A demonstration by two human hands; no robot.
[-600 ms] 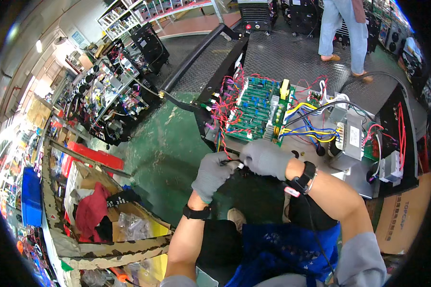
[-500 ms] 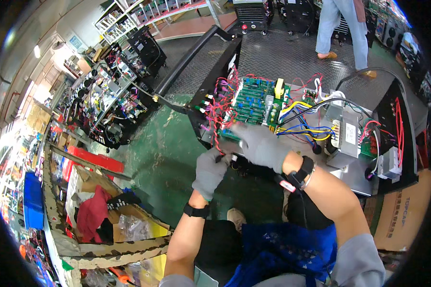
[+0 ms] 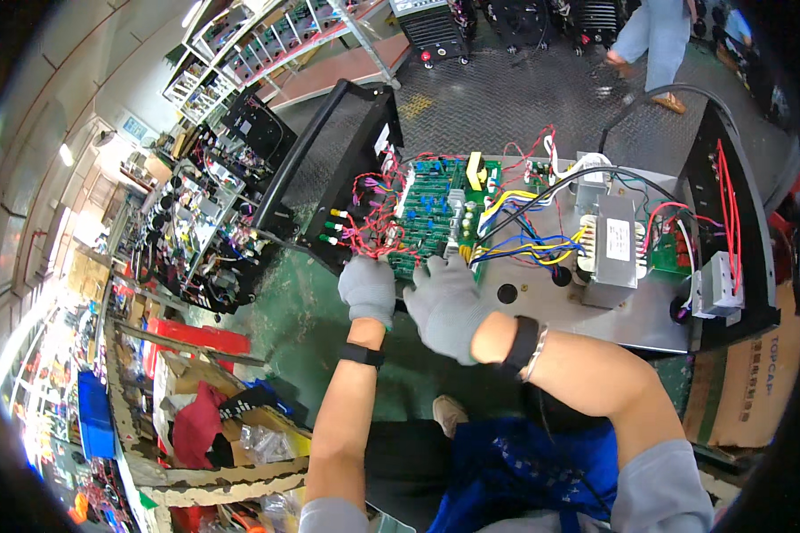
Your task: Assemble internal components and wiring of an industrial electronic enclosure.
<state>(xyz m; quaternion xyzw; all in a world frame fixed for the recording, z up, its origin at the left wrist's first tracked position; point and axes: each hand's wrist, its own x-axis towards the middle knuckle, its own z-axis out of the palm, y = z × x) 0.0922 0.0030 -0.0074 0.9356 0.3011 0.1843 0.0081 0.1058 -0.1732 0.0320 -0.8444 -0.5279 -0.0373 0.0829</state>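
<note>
Both my hands wear grey gloves and are at the near edge of a green circuit board [image 3: 428, 222] in an opened machine chassis. My left hand [image 3: 367, 289] is closed at the board's near left corner, its fingertips on a bundle of red wires [image 3: 373, 238]. What lies between those fingertips is partly hidden. My right hand [image 3: 449, 311] rests with fingers apart over the board's front edge, close to the left one, holding nothing visible. Yellow, blue and black cables [image 3: 533, 244] run from the board to a grey transformer [image 3: 615, 253] on the metal base.
The chassis has a black front panel with a bar handle [image 3: 302, 164] on the left and a black panel [image 3: 729, 231] on the right. A wooden-framed bin [image 3: 231, 484] stands at lower left. A cardboard box [image 3: 738, 391] is at right. A person [image 3: 662, 44] stands beyond.
My view has shifted, and the chassis appears further left. My hands have come up to the board's near edge, and the right hand has moved off the left. The far person has shifted.
</note>
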